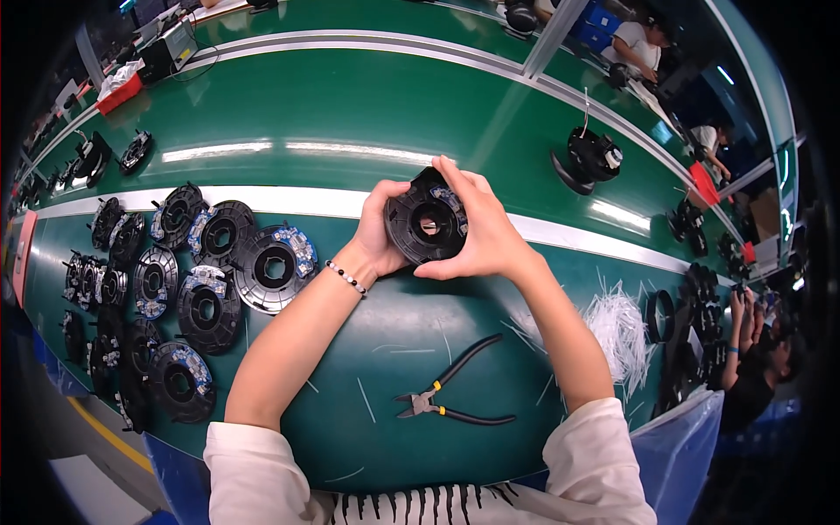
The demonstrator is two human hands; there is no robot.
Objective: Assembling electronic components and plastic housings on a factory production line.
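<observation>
Between my two hands, above the far part of the green bench, is a round black plastic housing (405,229) with a central hole and a blue circuit board on its upper right. My left hand (378,229) grips its left side, thumb at the upper edge. Around its right side my right hand (479,223) is closed, fingers over the top and thumb at the lower rim. Below them, diagonal cutters (423,402) with black handles and yellow bands lie with handles spread. Several similar housings with circuit boards (208,309) crowd the bench to the left.
Right of my right forearm lies a pile of thin white cable ties (618,337), with loose strips scattered about. Black rings (661,316) stand beyond it. Across a pale rail, a green conveyor (350,114) carries black assemblies (591,157). Other people work at the right.
</observation>
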